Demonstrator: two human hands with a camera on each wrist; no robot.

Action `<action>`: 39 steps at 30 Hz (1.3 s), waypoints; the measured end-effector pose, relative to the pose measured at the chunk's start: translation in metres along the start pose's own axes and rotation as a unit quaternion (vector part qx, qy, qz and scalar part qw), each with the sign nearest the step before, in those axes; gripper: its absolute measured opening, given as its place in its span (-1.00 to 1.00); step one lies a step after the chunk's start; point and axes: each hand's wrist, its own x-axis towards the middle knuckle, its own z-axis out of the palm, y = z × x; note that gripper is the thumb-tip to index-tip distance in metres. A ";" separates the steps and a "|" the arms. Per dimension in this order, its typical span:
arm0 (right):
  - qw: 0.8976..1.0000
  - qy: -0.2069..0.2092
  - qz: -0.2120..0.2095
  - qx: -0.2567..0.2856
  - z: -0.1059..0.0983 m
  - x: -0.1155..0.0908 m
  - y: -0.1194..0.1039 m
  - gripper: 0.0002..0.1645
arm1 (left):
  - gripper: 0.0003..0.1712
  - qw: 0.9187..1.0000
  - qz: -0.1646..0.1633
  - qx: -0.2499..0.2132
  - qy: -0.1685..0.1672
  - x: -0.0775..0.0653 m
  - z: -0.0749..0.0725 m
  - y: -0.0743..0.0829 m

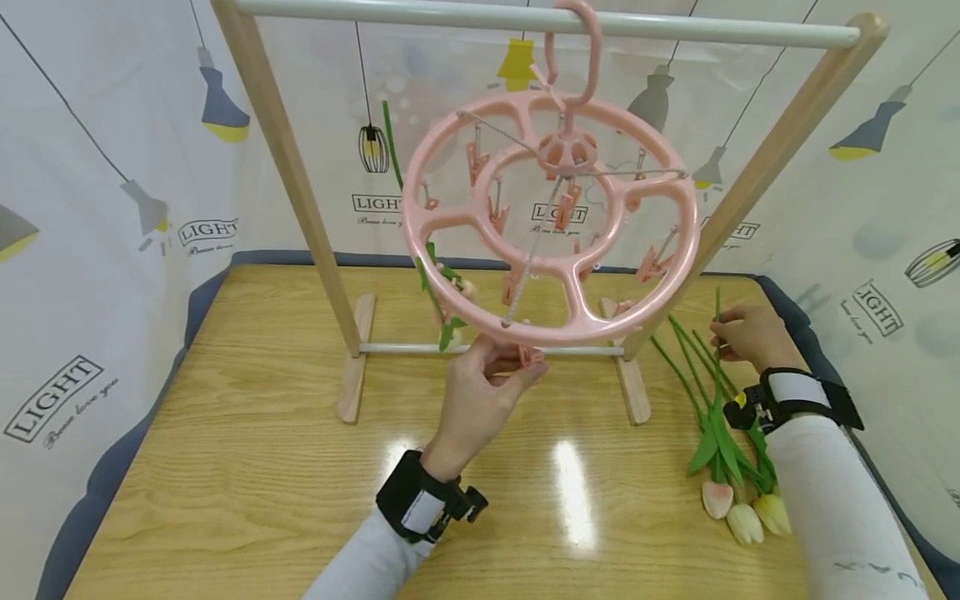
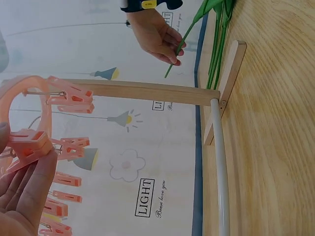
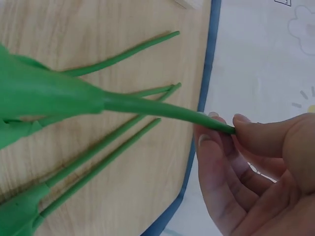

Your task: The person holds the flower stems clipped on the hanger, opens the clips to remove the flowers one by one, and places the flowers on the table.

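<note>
A pink round clip hanger [image 1: 551, 334] hangs by its hook, with several pink clothes pegs dangling from it. Beneath the ring's front edge, my left hand [image 1: 474, 400] pinches one clothes peg [image 2: 30, 144] between thumb and fingers. Off to the right, my right hand [image 1: 759, 335] pinches an artificial tulip by its green stem [image 3: 162, 109], close to the stem's end. Other tulips [image 1: 744, 523] lie on the table below that hand, their heads toward the front. More leaves and flowers [image 1: 452, 332] hang at the ring's left side, partly hidden behind it.
A wooden stand with upright posts [image 1: 288, 158] and a white top bar [image 1: 420, 13] carries the hanger. Its feet [image 1: 356, 367] rest on the wood-grain table [image 1: 247, 433], joined by a low white bar [image 2: 220, 162]. A lamp-printed cloth [image 1: 135, 275] surrounds the table.
</note>
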 end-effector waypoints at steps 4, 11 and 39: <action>1.000 0.008 -0.016 0.006 0.010 0.001 0.003 -0.43 | -0.67 1.000 0.007 0.001 0.001 0.000 -0.001 0.000; 0.999 -0.002 -0.034 -0.025 0.023 -0.001 0.002 -0.37 | -0.67 1.000 0.012 0.000 -0.001 0.000 -0.001 -0.001; 0.988 -0.031 -0.058 -0.142 0.060 0.001 0.002 -0.27 | -0.66 1.000 0.007 -0.017 0.006 0.000 -0.002 0.000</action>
